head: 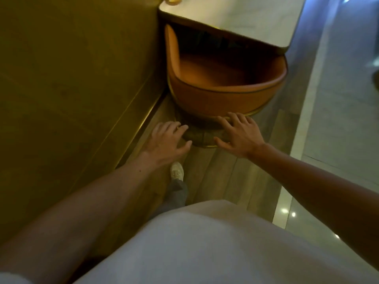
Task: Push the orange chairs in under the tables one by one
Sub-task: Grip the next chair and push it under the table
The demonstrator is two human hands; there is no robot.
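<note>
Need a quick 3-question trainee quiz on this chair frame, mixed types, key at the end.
1. True or false: the orange chair has its front tucked under the table.
2. Which hand looks nearer the chair's back? A) left hand B) right hand
3. Fill in: to the person's left stands a ___.

Key: 1 true. 2 B, though contact is unclear. 3 wall.
</note>
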